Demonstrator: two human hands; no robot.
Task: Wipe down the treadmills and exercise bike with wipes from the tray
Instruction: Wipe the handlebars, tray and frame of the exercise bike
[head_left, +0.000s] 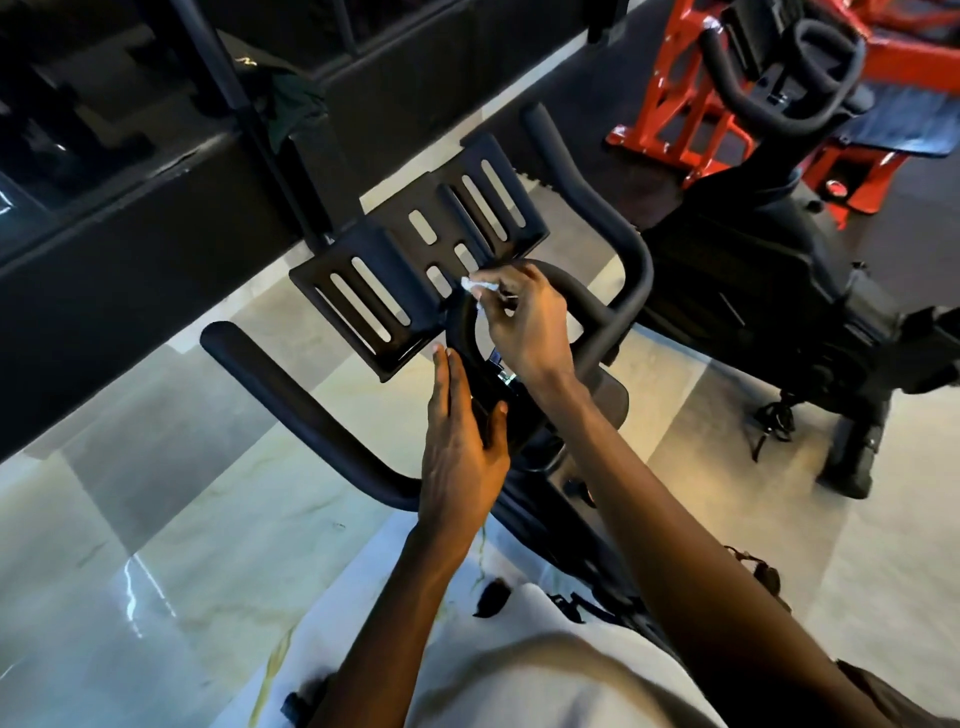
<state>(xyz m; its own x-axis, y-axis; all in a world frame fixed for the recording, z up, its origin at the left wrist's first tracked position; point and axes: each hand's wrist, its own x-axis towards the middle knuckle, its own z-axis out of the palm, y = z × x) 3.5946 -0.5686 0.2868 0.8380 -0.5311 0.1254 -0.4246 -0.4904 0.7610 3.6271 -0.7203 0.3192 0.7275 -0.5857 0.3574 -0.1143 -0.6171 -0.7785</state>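
A black exercise bike fills the middle of the view, with a slotted console plate (415, 249) and curved handlebars (291, 400). My right hand (524, 317) pinches a small crumpled white wipe (475, 288) against the loop handle just below the plate. My left hand (462, 441) lies with straight fingers along the bike's centre stem, thumb on the other side of it. The tray of wipes is not in view.
A second black bike (779, 291) stands to the right. Red gym equipment (675, 93) sits at the back right. A dark glazed frame (130, 197) runs along the left. The floor is pale glossy tile (156, 545).
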